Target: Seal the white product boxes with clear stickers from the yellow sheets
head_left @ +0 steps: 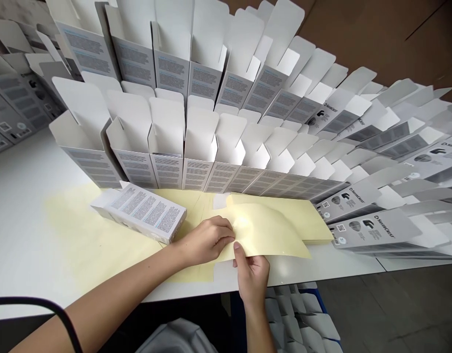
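Note:
A glossy pale-yellow sheet (268, 228) bulges up between my hands. My left hand (209, 240) has its fingers curled together at the sheet's left edge; the fingertips are partly hidden. Along the near edge, my right hand (253, 274) pinches the sheet, thumb on top and fingers beneath. Partly covered by it, a stack of yellow sheets (312, 223) lies to the right. To the left of my left hand, a printed white carton (146, 211) lies on its side with its end flap open. More yellow paper (111, 255) is spread flat under the carton.
Rows of upright open-topped cartons (199, 166) stand behind my hands and curve round to the right. Another group of cartons (17, 103) is at the far left. A blue crate (317, 299) with cartons sits below the white table's (30, 196) near edge. A black cable (38, 301) loops at lower left.

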Action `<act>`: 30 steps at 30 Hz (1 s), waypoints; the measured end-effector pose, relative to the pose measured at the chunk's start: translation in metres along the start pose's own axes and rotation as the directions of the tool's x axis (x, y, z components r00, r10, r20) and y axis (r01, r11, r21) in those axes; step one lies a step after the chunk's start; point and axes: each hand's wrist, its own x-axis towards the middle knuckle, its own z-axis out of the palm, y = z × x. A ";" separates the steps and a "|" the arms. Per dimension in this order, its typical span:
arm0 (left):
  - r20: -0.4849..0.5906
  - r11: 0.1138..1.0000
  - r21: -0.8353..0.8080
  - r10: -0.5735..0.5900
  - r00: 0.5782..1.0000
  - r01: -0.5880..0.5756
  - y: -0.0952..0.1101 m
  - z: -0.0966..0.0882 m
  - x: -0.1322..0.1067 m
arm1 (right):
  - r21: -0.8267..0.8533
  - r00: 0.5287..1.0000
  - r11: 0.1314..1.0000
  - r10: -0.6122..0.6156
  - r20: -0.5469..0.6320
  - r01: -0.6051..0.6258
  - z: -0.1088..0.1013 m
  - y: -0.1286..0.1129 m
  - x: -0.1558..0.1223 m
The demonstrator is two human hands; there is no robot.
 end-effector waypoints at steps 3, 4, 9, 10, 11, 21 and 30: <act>0.002 1.000 -0.013 -0.008 1.000 0.008 -0.002 0.001 -0.001 | 0.004 0.999 0.999 0.040 -0.016 -0.040 0.001 -0.003 0.000; 0.002 1.000 -0.020 -0.011 1.000 0.011 -0.002 0.001 -0.001 | 0.009 0.999 0.999 0.045 -0.015 -0.045 0.002 -0.003 0.000; 0.003 0.999 -0.028 -0.043 0.999 0.043 -0.002 0.004 -0.003 | 0.040 0.998 0.997 0.063 0.017 -0.063 -0.001 0.003 0.005; -0.001 0.998 -0.031 -0.050 0.999 0.050 -0.002 0.004 -0.003 | 0.049 0.997 0.996 0.073 0.021 -0.074 -0.002 0.005 0.006; -0.005 0.998 -0.037 -0.055 0.998 0.055 -0.002 0.005 -0.003 | 0.062 0.996 0.994 0.086 0.022 -0.088 -0.002 0.006 0.008; -0.040 0.991 -0.107 -0.088 0.995 0.084 -0.001 0.008 -0.003 | 0.148 0.984 0.973 0.176 0.014 -0.176 -0.001 0.007 0.012; -0.003 0.989 -0.123 -0.084 0.996 0.083 0.002 0.005 0.000 | 0.079 0.995 0.995 0.053 0.079 -0.059 -0.008 0.019 0.009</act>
